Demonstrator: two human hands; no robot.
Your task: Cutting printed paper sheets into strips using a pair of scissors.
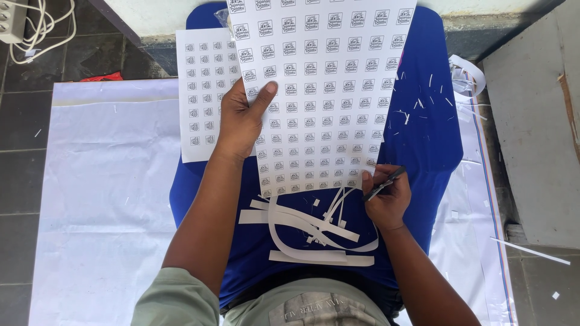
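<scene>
Paper fills the middle of the view: a large sheet of small square labels (320, 90) printed in a grid, lying on a blue rounded desk (429, 139) and reaching from the far edge down toward the person. The left hand (241, 118) grips this sheet at its left edge, thumb on top of the printed face and the other fingers tucked beneath, so the hand is closed in a pinch on the paper. The right hand (386, 196) sits at the sheet's near right corner, fingers curled tight around a dark slim cutting tool (385, 183); it looks like a craft knife, though its tip is too small to make out clearly. The tool's point lies just at the sheet's near edge.

A second label sheet (202, 96), with smaller squares, lies flat under the first and shows to the left of the left hand. Near the person, between the two forearms, a heap of white paper strips (314, 232) curls and crosses on the blue surface. Tiny white paper slivers (417, 102) are scattered on the desk's right side, and a looped offcut (468, 75) hangs off its far right edge. A broad white sheet (103, 199) covers the dark tiled floor (24, 175) to the left. A white power strip with cables (24, 30) sits at the far left corner
</scene>
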